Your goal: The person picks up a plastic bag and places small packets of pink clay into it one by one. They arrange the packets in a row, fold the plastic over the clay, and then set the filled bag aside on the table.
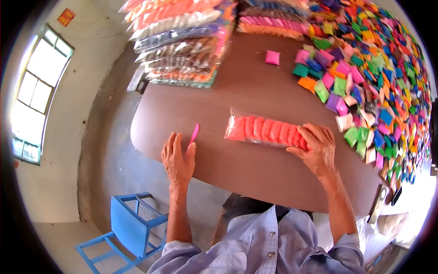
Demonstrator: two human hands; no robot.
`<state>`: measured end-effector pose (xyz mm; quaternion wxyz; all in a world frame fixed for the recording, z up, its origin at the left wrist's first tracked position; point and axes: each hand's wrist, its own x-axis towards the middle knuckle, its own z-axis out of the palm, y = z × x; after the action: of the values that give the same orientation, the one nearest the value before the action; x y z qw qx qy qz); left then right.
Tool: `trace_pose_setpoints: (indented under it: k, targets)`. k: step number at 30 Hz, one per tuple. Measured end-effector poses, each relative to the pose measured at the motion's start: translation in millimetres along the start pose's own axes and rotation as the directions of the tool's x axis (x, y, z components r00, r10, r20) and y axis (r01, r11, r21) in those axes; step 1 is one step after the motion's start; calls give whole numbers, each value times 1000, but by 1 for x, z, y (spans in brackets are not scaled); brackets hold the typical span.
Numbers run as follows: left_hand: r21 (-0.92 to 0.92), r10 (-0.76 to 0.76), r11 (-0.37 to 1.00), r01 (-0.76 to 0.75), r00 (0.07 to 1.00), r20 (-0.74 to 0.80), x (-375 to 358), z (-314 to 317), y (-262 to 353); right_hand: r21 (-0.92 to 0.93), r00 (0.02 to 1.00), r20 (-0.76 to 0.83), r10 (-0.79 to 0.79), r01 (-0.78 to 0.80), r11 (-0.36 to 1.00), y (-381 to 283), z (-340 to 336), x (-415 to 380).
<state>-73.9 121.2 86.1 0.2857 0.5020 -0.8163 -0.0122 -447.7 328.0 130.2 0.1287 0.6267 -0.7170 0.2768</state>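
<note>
My right hand (318,148) grips the right end of a clear plastic bag (267,129), thumb on the near side and fingers over the far side. A row of coral-red packets fills the bag, which lies lengthwise across the brown table (214,157). My left hand (178,157) is at the table's near left edge, fingers stretched out and thumb apart. Beside that thumb, a slim pink plastic stick (195,133) points away from me, its lower end overlapped by the thumb.
Filled clear bags (178,45) are stacked at the back left, with another stack (273,20) at the back middle. A large heap of colourful small packets (365,86) covers the right side. One pink packet (272,57) lies apart. A blue chair (130,226) stands on the floor at left.
</note>
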Motion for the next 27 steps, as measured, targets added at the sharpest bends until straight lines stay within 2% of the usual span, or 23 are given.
trace_pose_setpoints:
  k: [5, 8, 11, 20, 27]
  targets:
    - [-84, -70, 994, 64, 994, -78, -5, 6, -7, 40, 997, -76, -8, 11, 999, -23, 49, 47]
    - [-125, -101, 988, 86, 987, -122, -5, 6, -7, 50, 998, -62, -16, 19, 999, -45, 77, 78]
    - [-164, -64, 986, 38, 986, -156, -5, 8, -10, 69, 998, -55, -36, 39, 997, -68, 102, 107]
    - [-194, -97, 979, 60, 977, -189, -1, 2, -5, 146, 987, -106, -124, 139, 980, -149, 176, 169]
    - [-230, -114, 971, 70, 976, -184, 1, 2, -5, 149, 987, -75, -140, 150, 977, -178, 205, 202]
